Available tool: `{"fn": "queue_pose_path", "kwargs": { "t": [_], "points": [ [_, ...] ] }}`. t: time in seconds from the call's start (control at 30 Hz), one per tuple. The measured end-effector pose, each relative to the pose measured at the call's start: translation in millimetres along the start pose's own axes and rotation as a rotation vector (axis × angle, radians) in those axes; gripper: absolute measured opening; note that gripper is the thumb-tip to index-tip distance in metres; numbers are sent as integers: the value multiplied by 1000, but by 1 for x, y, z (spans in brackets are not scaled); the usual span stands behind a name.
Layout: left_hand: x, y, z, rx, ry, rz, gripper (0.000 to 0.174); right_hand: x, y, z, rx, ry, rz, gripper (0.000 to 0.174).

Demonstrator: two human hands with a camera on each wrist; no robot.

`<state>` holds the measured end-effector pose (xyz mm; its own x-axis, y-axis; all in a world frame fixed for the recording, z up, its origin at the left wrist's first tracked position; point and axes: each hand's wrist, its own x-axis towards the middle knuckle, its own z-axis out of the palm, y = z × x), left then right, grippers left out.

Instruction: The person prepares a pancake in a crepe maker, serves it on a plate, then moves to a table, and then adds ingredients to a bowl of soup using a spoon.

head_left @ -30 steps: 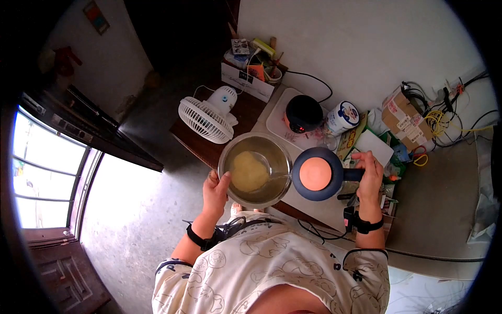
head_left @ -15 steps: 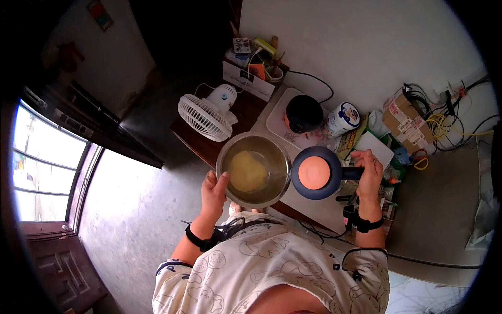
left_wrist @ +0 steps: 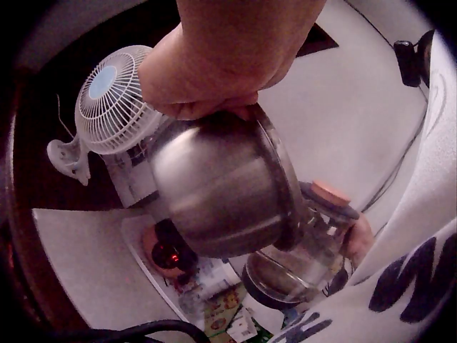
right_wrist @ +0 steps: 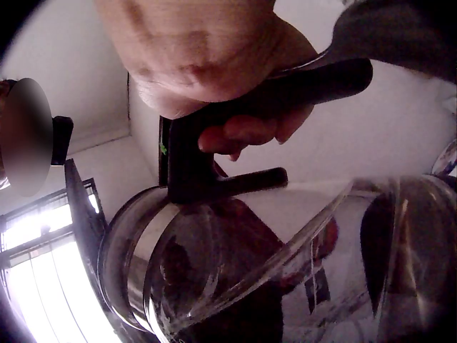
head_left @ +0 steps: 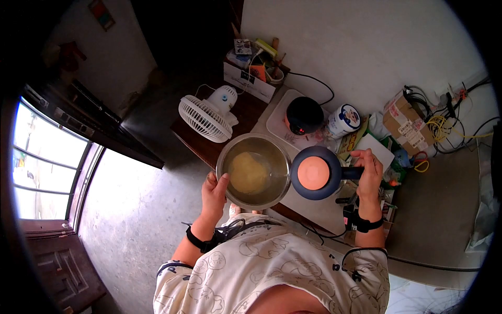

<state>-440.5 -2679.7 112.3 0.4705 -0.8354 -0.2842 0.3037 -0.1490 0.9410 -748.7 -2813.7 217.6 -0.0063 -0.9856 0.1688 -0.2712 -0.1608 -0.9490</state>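
Note:
My left hand grips the left side of a steel bowl, thumb over the rim. A pale yellow mass lies in the bottom of the bowl. To the right, my right hand is wrapped round the dark handle of a glass kettle with a dark blue lid and an orange top. The kettle's spout side meets the bowl's right rim. In the right wrist view, a slanting liquid line crosses the clear glass body. The left wrist view shows the bowl tilted, its inside hidden.
A white fan stands on the dark tabletop behind the bowl. Beyond the kettle are a round black appliance with a red display, a white tub and a cardboard box. Tangled cables lie at the right, near the wall.

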Motion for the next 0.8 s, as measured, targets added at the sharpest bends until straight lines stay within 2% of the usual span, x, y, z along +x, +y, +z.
{"fn": "queue_pose_path", "kwargs": {
  "t": [0.6, 0.8],
  "points": [
    [8, -5, -5, 14, 16, -13, 19, 8, 4, 10, 28, 44, -38, 43],
    [10, -9, -4, -8, 6, -22, 19, 9, 2, 8, 4, -27, 32, 46]
  ]
}}
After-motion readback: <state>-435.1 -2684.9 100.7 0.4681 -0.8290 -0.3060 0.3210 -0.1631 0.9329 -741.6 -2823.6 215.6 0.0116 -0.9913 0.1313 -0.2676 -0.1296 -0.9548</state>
